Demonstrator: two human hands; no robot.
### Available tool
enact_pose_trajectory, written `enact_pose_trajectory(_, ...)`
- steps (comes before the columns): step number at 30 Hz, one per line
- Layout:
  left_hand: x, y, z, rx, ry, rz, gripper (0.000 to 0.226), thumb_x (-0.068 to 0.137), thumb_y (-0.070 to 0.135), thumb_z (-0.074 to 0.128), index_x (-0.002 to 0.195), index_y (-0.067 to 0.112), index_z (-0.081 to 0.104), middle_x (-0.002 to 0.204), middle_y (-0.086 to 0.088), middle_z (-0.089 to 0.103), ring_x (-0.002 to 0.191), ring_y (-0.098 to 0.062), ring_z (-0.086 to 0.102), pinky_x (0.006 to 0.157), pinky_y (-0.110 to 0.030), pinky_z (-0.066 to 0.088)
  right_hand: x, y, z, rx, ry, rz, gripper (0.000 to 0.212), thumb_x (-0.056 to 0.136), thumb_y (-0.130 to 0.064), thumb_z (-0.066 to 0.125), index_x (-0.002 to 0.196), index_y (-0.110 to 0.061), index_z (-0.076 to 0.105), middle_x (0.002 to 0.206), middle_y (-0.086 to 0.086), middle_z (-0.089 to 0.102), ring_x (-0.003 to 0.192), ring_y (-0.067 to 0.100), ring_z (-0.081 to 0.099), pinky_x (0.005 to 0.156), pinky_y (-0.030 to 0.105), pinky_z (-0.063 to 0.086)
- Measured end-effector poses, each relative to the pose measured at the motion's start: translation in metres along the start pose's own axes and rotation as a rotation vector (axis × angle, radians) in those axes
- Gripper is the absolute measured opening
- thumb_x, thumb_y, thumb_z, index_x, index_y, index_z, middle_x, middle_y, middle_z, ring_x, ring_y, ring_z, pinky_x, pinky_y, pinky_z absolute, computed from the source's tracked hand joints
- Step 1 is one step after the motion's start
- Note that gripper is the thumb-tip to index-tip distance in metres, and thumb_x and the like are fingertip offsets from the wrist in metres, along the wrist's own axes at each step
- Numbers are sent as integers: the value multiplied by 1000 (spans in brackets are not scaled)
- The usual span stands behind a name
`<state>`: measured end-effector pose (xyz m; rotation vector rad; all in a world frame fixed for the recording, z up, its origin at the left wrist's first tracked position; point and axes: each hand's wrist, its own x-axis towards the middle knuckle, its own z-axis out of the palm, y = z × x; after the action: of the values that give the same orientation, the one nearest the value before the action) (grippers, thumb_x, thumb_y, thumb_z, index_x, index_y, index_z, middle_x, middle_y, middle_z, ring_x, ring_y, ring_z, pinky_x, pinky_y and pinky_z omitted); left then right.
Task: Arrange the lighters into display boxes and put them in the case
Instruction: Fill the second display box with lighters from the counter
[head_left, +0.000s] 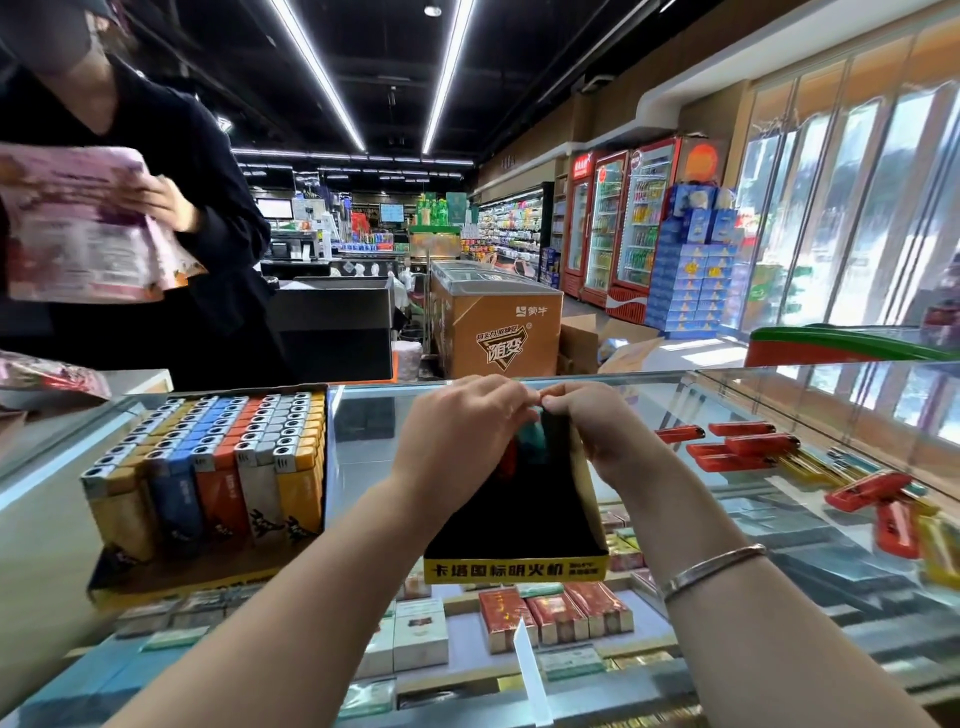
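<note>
While both hands meet at the far end of the black box (519, 509), left hand (457, 431) and right hand (597, 431) seemingly pinch lighters standing there; loose lighters (743, 447) lie rightward, nearer the right.

Beyond the bench, a person in black (156, 218) holding pink packets (78, 228). Farther back, an orange chest freezer (498, 322), red drinks fridges (623, 218), stacked blue cartons (691, 270). Under the glass, what look like cigarette packs (556, 616).
</note>
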<state>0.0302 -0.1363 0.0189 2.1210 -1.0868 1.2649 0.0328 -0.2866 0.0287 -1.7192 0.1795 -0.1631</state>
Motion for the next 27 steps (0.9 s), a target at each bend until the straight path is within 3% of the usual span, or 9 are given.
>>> enact_pose_trajectory(3,-3,2,7,51,-100,84,17,74,11,77,91,13,73,82,-3,72,69,-23,69,53,-34,57,0,0,0,-40,-4,-27,22,89,3,45,93,2,67,94,19,64,92,28,58,80,36,49)
enact_pose_trajectory(6,-4,2,8,64,-130,107,27,74,7,76,100,13,71,89,-3,73,76,-23,69,57,-36,58,0,0,1,-67,-30,-37,19,86,1,50,91,-1,68,81,12,65,77,20,61,61,24,50)
enact_pose_trajectory(8,-5,2,8,68,-144,108,29,75,6,74,103,13,70,94,-4,72,81,-23,69,60,-37,58,0,1,1,-78,-40,-46,18,85,0,51,88,-4,68,76,8,65,73,17,62,56,22,49)
enact_pose_trajectory(17,-4,0,11,30,-114,2,24,73,10,77,95,17,74,84,2,72,68,-17,69,58,-30,57,0,0,2,-103,-63,-42,22,91,-4,47,86,-9,67,84,8,66,80,17,63,60,24,50)
enact_pose_trajectory(22,-1,-3,13,137,-144,-66,8,72,21,80,77,25,75,76,11,70,75,-13,63,53,-22,43,1,0,3,-81,-62,-28,24,93,-4,44,88,-8,67,85,8,64,86,19,59,82,34,50)
enact_pose_trajectory(24,-1,-4,13,127,-146,-100,7,76,23,76,81,27,75,82,11,70,82,-15,63,61,-25,43,1,0,3,-83,-68,-20,24,94,-5,44,90,-8,67,87,8,65,89,20,59,85,36,49)
enact_pose_trajectory(27,-4,-8,10,126,-206,-133,19,81,28,68,100,32,72,104,7,70,100,-19,62,87,-36,45,2,0,1,-90,-86,-6,25,95,-7,44,90,-10,68,90,8,65,90,20,60,83,35,49)
